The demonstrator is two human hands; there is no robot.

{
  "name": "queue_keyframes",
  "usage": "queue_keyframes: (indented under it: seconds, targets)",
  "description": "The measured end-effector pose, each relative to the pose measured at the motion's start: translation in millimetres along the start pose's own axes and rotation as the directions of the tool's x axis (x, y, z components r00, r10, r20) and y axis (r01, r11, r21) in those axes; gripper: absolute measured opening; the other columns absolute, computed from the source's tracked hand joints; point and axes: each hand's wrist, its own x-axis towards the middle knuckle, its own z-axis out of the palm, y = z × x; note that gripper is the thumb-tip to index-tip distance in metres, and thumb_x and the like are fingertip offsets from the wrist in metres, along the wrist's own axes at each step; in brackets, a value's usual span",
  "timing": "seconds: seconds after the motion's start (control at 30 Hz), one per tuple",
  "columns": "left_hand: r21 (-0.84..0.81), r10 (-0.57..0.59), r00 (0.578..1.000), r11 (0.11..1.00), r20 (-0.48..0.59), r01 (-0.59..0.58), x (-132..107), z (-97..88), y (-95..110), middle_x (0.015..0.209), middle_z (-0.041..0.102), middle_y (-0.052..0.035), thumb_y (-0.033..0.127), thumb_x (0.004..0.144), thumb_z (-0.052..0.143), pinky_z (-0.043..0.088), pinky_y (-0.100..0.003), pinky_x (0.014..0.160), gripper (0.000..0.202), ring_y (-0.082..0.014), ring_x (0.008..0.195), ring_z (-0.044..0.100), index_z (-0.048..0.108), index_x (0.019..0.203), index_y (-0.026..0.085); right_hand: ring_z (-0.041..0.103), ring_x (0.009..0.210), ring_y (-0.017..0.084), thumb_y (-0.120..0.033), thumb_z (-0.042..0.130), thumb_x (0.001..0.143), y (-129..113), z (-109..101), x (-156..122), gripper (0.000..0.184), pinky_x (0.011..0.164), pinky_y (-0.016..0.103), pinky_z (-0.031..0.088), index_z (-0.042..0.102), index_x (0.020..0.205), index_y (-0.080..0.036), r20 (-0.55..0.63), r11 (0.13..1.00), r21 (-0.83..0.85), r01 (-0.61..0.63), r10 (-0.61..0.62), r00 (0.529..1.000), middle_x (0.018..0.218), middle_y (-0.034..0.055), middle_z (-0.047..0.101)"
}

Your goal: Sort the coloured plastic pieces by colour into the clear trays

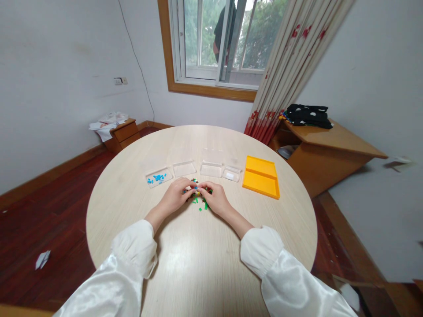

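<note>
My left hand and my right hand meet over the middle of the table. Fingertips of both close on a small blue toy brick; its exact shape is too small to make out. Under and around the fingers lies a pile of mixed small bricks, partly hidden by the hands. Green bricks show at the pile's near side. Beyond my left hand, a clear plastic box holds several loose blue bricks.
Past the hands, a clear box, another clear box and a smaller clear box with a white patch stand in a row. To their right lies an open yellow case. The round table has a curved edge.
</note>
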Motion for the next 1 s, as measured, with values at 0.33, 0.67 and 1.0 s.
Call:
queue_keyframes:
  seconds: [0.33,0.67,1.0]
  targets:
    - [0.192,-0.258,0.885,0.917,-0.386,0.351,1.2,-18.9,-18.0,0.081,0.066,-0.0050,0.027,0.080,0.054,0.043,-0.028,0.069,0.014,-0.0169,0.073,0.057,0.064,0.082,0.016,0.058,0.092,0.020,-0.013,0.048,0.084,10.5,-14.1,-1.5,0.022,0.084,0.034,0.043,0.068,0.090,-0.017,-0.021,0.939,-0.325,0.108,-0.122,0.992,0.092,0.0075,0.069]
    - [0.334,-0.518,0.688,0.618,-0.508,0.712,-7.6,-41.1,-38.5,0.092,0.069,-0.0088,0.031,0.080,0.051,0.043,-0.033,0.074,0.022,-0.0252,0.089,0.061,0.068,0.087,0.018,0.053,0.103,0.019,-0.011,0.047,0.086,10.7,-16.2,-7.2,0.025,0.089,0.037,0.032,0.066,0.100,-0.019,0.164,0.857,-0.476,0.195,-0.131,0.978,0.108,0.0072,0.066]
    - [0.336,-0.564,0.661,0.577,-0.495,0.744,-7.3,-43.3,-38.6,0.097,0.069,-0.0099,0.030,0.081,0.049,0.044,-0.035,0.079,0.032,-0.0266,0.095,0.061,0.067,0.104,0.017,0.053,0.104,0.018,-0.015,0.043,0.091,3.2,-18.7,-8.9,0.025,0.087,0.036,0.027,0.065,0.101,-0.018,0.242,0.838,-0.513,0.184,-0.065,0.968,0.108,0.0065,0.067]
